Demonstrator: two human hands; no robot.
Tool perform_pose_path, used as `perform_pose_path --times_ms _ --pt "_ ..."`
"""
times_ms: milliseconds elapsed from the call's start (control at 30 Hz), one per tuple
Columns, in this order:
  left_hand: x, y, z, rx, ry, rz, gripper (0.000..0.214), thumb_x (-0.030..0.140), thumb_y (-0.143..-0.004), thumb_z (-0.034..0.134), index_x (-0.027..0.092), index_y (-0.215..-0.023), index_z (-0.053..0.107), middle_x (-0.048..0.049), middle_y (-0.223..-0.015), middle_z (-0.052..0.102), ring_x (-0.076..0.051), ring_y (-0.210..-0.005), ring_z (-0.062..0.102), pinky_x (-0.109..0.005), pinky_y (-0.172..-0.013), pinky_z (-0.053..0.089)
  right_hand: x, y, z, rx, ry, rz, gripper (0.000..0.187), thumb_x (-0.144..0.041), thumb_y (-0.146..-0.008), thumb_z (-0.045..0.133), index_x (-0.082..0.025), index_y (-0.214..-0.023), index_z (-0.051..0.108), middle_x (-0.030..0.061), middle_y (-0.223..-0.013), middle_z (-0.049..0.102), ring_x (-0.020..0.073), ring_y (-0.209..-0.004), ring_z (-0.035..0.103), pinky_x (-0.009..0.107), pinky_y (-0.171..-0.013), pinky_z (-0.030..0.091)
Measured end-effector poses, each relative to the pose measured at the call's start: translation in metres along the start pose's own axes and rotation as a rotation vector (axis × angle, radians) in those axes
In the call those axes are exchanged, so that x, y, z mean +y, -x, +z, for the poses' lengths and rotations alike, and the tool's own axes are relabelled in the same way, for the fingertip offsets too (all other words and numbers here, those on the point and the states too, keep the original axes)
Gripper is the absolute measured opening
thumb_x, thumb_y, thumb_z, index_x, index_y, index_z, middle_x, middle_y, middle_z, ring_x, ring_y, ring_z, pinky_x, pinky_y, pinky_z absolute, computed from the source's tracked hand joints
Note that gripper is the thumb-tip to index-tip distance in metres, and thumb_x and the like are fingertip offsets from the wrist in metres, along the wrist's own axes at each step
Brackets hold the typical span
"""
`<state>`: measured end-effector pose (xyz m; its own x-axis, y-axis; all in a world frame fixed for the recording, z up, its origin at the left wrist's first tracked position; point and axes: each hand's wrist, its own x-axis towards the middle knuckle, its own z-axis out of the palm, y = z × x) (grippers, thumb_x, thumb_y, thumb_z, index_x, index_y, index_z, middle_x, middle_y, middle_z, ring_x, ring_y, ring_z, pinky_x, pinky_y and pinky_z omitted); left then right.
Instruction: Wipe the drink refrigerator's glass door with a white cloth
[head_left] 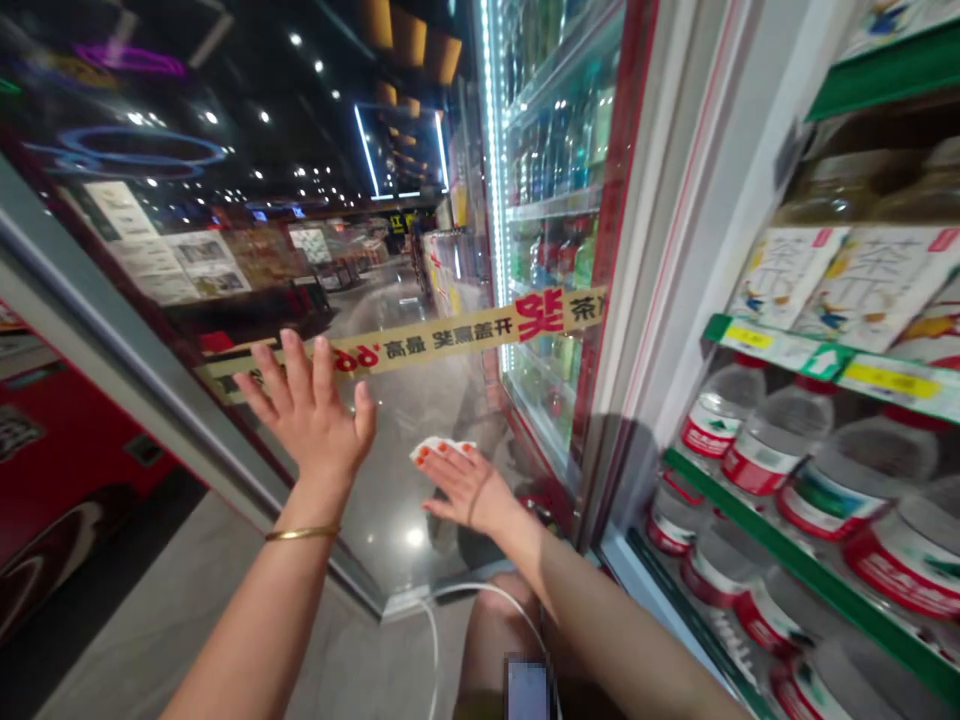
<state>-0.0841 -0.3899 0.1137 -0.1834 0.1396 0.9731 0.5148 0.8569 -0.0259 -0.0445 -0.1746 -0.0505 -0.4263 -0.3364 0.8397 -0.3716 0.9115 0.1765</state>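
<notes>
I'm watching two hands up at the glass door (390, 475). My left hand (309, 410) is spread wide, fingers fanned and thumb out, with nothing visible in its grip; it overlaps the printed strip, though I can't tell how firmly the palm meets the glass. One smooth gold bangle (302, 534) rings that wrist. My right hand (472, 490) has hold of a white cloth (433, 441), soft-edged, tucked beneath nearly straight fingers, thumb apart, at least three orange nails showing. The cloth sits against the pane, below that one tan printed strip (450, 340) with dark and red lettering.

Outward now: a smooth silvery frame (161, 400) slants down the left, and a thin white cable (436, 640) curves below, near one bare knee (486, 625). Through the glass I get a lit cooler (555, 205) stacked with bottles, too blurred to count. To the right, green-edged shelving (754, 520): one row with four clear, rounded plastic bottles (847, 480) in front, red and white labels on them, and above, two yellow price tags (750, 338) under white printed packs (847, 285). Far left, one glossy red panel (82, 420).
</notes>
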Motion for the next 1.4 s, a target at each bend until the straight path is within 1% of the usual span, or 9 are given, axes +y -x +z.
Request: perform_pose_path --times_ms 133,267,400,500,700,933,1067,1200,1400 --pt "0.008 -0.004 -0.003 -0.048 -0.001 -0.046 0.071 0.052 -0.112 0.048 0.021 -0.174 0.034 0.0013 -0.187 0.006 -0.036 -0.174 -0.004 -0.061 -0.142 -0.010 0.060 0.053 -0.027 -0.018 0.027 0.425 0.077 -0.048 -0.109 0.034 -0.010 -0.176 0.026 0.0269 -0.176 0.039 0.0372 -0.167 0.033 0.067 -0.132 0.030" --pt "0.014 -0.006 -0.004 -0.066 -0.032 -0.072 0.070 0.052 -0.113 0.043 0.018 -0.173 0.032 0.0031 -0.187 0.002 -0.033 -0.174 -0.006 -0.060 -0.142 -0.011 0.064 0.027 -0.017 0.001 0.052 0.692 0.077 -0.038 -0.111 0.011 0.005 -0.174 0.011 0.0394 -0.177 0.024 0.0452 -0.167 0.031 0.079 -0.128 0.027" --pt "0.016 -0.007 -0.007 -0.092 -0.010 -0.087 0.072 0.055 -0.113 0.040 0.015 -0.172 0.033 0.0034 -0.186 0.001 -0.033 -0.174 -0.009 -0.060 -0.141 -0.013 -0.008 0.016 0.014 -0.129 -0.063 0.330 0.078 -0.063 -0.108 0.041 -0.015 -0.170 0.045 0.0222 -0.173 0.046 0.0398 -0.165 0.037 0.061 -0.131 0.037" --pt "0.015 -0.007 -0.007 -0.099 0.005 -0.122 0.076 0.063 -0.112 0.038 0.017 -0.171 0.037 0.0038 -0.187 0.003 -0.032 -0.172 -0.017 -0.061 -0.141 -0.014 -0.011 0.043 0.009 -0.162 -0.109 0.127 0.071 -0.060 -0.105 0.050 -0.026 -0.167 0.051 0.0151 -0.171 0.052 0.0335 -0.166 0.037 0.055 -0.131 0.040" --pt "0.013 -0.005 -0.001 -0.095 -0.069 -0.123 0.077 0.064 -0.110 0.039 0.021 -0.174 0.035 0.0011 -0.187 0.008 -0.031 -0.173 -0.014 -0.059 -0.143 -0.012 0.062 0.031 -0.021 0.064 0.018 0.671 0.073 -0.036 -0.108 0.025 0.000 -0.172 0.031 0.0343 -0.178 0.027 0.0460 -0.171 0.020 0.078 -0.131 0.022" --pt "0.006 0.001 0.004 -0.034 -0.091 -0.041 0.076 0.050 -0.110 0.046 0.027 -0.178 0.021 -0.0041 -0.188 0.012 -0.033 -0.174 -0.007 -0.068 -0.141 -0.007 -0.025 0.025 0.019 -0.136 -0.128 0.188 0.071 -0.063 -0.100 0.054 -0.028 -0.162 0.058 0.0130 -0.170 0.054 0.0360 -0.166 0.035 0.059 -0.134 0.034" --pt "0.008 0.001 0.004 -0.061 -0.085 -0.057 0.078 0.049 -0.110 0.048 0.029 -0.179 0.018 -0.0032 -0.188 0.010 -0.033 -0.174 -0.010 -0.067 -0.141 -0.009 0.031 0.050 -0.007 0.015 -0.016 0.464 0.083 -0.053 -0.105 0.045 -0.009 -0.174 0.032 0.0314 -0.175 0.037 0.0459 -0.170 0.024 0.074 -0.129 0.030" --pt "0.009 0.001 0.003 -0.061 -0.053 -0.073 0.078 0.048 -0.109 0.048 0.028 -0.179 0.019 -0.0016 -0.188 0.008 -0.033 -0.174 -0.012 -0.066 -0.140 -0.012 0.057 0.009 -0.021 0.143 0.045 0.726 0.087 -0.054 -0.110 0.034 0.001 -0.175 0.016 0.0381 -0.179 0.018 0.0486 -0.172 0.012 0.080 -0.129 0.023" --pt "0.011 0.001 0.003 -0.021 -0.085 -0.084 0.075 0.053 -0.108 0.047 0.024 -0.176 0.031 -0.0057 -0.186 0.020 -0.030 -0.175 -0.003 -0.061 -0.142 -0.007 0.010 0.017 -0.005 0.043 0.013 0.085 0.090 -0.060 -0.104 0.055 -0.021 -0.179 0.021 0.0145 -0.183 0.030 0.0335 -0.172 0.022 0.054 -0.139 0.023"
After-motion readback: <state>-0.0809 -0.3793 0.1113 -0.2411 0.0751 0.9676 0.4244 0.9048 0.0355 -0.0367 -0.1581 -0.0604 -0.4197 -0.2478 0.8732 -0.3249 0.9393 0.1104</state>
